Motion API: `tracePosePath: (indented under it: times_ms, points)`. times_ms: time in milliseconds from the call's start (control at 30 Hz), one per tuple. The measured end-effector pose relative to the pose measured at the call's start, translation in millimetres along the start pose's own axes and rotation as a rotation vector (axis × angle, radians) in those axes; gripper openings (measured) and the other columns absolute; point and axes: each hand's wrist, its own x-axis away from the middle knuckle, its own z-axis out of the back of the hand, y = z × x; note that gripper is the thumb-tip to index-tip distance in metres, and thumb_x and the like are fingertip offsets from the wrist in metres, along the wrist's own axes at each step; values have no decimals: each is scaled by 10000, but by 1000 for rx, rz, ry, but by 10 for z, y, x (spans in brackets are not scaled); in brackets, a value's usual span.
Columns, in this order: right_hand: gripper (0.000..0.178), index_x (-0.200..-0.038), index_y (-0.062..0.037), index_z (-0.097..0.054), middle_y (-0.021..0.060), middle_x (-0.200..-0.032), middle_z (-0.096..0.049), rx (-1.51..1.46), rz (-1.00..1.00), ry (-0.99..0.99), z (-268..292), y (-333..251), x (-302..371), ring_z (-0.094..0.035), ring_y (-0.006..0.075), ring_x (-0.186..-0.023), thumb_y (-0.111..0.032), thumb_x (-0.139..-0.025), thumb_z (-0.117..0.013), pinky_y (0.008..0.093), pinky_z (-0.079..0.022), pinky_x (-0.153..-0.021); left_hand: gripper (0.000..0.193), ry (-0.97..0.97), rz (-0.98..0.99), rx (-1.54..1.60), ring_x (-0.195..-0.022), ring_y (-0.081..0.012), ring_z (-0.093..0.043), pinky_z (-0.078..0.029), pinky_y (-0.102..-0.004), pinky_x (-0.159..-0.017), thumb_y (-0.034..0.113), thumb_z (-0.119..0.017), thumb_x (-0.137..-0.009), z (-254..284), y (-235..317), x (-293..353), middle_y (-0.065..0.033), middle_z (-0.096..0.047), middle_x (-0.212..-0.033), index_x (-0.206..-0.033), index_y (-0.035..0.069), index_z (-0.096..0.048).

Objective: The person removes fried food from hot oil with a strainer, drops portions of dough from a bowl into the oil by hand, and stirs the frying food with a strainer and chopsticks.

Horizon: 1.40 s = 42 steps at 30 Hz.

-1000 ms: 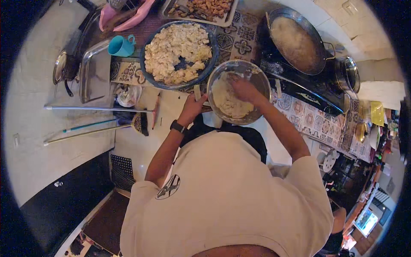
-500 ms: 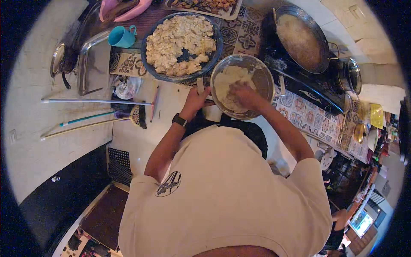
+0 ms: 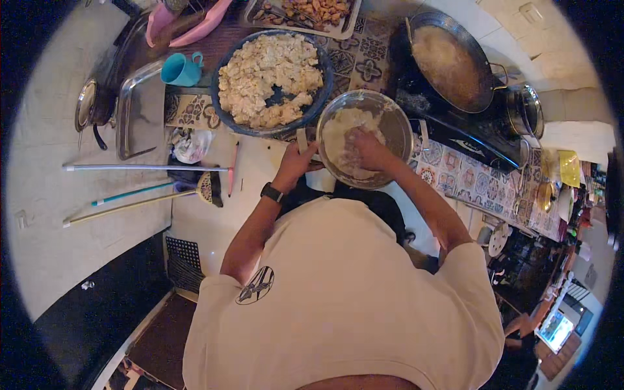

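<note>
A round metal bowl (image 3: 396, 123) of pale dough (image 3: 338, 133) stands on the patterned counter in front of me. My right hand (image 3: 369, 149) is down inside it, pressed into the dough with its fingers curled. My left hand (image 3: 296, 164), with a black watch on its wrist, grips the bowl's near left rim. Just beyond, a big blue round dish (image 3: 322, 65) holds several pale battered pieces (image 3: 260, 78).
A wok of hot oil (image 3: 448, 58) sits on the stove at the right, with a steel pot (image 3: 523, 110) beside it. A tray of fried pieces (image 3: 302, 13) lies at the top. At the left are a teal cup (image 3: 181, 69), a metal tray (image 3: 133, 117) and long-handled brooms (image 3: 143, 169).
The view has shifted a little, so the bowl and dish sit lower in the picture. My right hand stays working in the dough and my left hand stays on the rim.
</note>
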Motion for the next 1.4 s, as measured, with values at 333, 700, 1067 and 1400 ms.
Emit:
tracePosePath:
  times_ms: [333,700,1067,1400]
  points:
    - [285,-1055,-25,-617,38,-857,-639,-1047,-520,310,443,278,68,-592,137,-806,-226,-853,-629,299,-498,-673,292,-4,25,12,-799,-222,-648,-583,-344,-672,273,-559,-907,63,-152,-132,-97,-617,-881,-979,-11,-551]
    - [258,-781,6,-640,147,-799,-650,-18,-696,655,2004,1443,936,-637,282,-746,-245,-770,-701,377,-497,-670,295,-87,17,21,-811,-241,-652,-584,-344,-705,230,-529,-919,35,-28,-93,-143,-621,-957,-1018,-46,-561]
    - [262,-783,34,-623,121,-763,-652,-107,-659,743,2170,1074,462,-617,282,-668,-226,-813,-610,369,-480,-630,272,-7,-23,-3,-764,-234,-661,-578,-326,-656,237,-568,-904,67,-125,-94,-120,-625,-931,-998,-18,-558]
    - [327,-1084,-56,-603,166,-1018,-617,-319,-13,-212,-135,268,21,-591,331,-922,-196,-789,-594,407,-472,-809,257,-41,67,26,-859,-216,-637,-576,-376,-750,237,-553,-911,19,48,-92,-86,-620,-952,-986,-8,-579]
